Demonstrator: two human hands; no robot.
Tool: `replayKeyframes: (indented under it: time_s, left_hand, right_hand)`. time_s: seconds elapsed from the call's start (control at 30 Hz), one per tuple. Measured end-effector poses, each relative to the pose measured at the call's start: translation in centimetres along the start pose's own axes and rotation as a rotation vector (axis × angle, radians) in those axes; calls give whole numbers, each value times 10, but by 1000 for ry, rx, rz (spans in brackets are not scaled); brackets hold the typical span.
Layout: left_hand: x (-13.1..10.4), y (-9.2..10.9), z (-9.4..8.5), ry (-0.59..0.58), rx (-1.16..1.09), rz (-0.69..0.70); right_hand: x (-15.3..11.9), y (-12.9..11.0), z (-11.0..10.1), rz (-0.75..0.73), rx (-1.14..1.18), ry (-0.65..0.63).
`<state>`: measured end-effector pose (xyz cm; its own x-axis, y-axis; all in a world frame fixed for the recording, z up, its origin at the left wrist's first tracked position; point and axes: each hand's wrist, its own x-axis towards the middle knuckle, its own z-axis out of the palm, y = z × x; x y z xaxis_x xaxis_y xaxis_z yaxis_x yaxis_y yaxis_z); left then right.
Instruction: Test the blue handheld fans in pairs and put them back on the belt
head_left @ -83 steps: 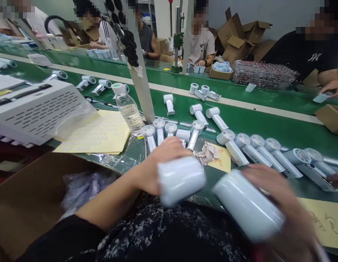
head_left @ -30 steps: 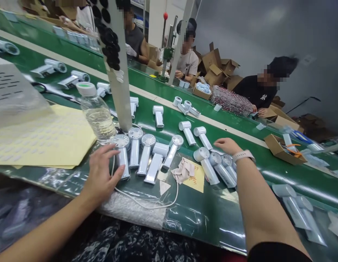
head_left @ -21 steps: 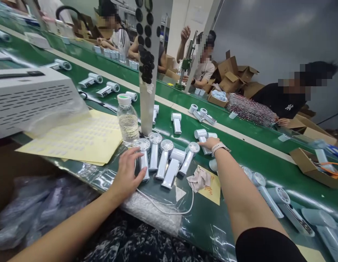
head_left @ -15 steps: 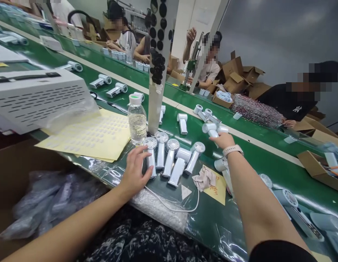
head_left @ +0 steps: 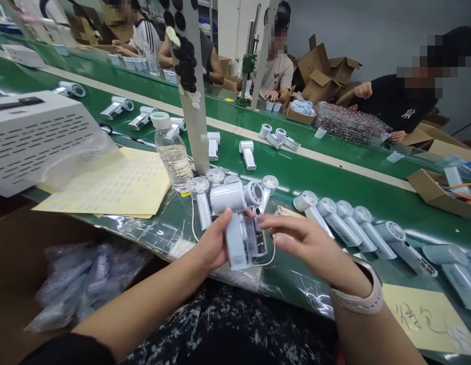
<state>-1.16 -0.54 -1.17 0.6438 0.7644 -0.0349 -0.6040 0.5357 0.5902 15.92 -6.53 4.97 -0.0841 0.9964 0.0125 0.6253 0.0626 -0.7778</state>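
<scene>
My left hand (head_left: 213, 245) is closed around the handle of a pale blue handheld fan (head_left: 228, 197), holding it above the near edge of the bench. A second handheld fan (head_left: 254, 193) with a dark round opening is held alongside it, partly hidden. Just right of them, my right hand (head_left: 311, 242) has its fingers stretched towards the fans and holds nothing I can see. Behind the held pair, several silvery fans (head_left: 203, 208) lie on the bench, partly covered. A row of pale blue fans (head_left: 344, 228) lies to the right of my right hand.
A water bottle (head_left: 172, 157) stands by a white post (head_left: 195, 111). Left are yellow sticker sheets (head_left: 140, 197) and a vented white box (head_left: 41, 147). More fans (head_left: 247, 154) rest on the green belt (head_left: 315, 170). Co-workers (head_left: 391, 96) sit across it. A handwritten yellow paper (head_left: 421, 314) lies right.
My right hand has come back from the belt towards me. The two fans it held are now in my left hand, which has left the silvery fans. The view has shifted right.
</scene>
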Motion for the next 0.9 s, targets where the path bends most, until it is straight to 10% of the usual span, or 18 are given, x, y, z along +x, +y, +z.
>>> replayKeyframes:
  time_s: [0.27, 0.57, 0.9]
  left_hand:
    - [-3, 12, -8, 84, 131, 72]
    - [4, 18, 7, 86, 53, 125]
    - [10, 7, 23, 101, 89, 251]
  right_hand:
    - [5, 54, 50, 325, -113, 305]
    - [-35, 21, 43, 233, 703, -170]
    - [-39, 1, 94, 204, 842, 96]
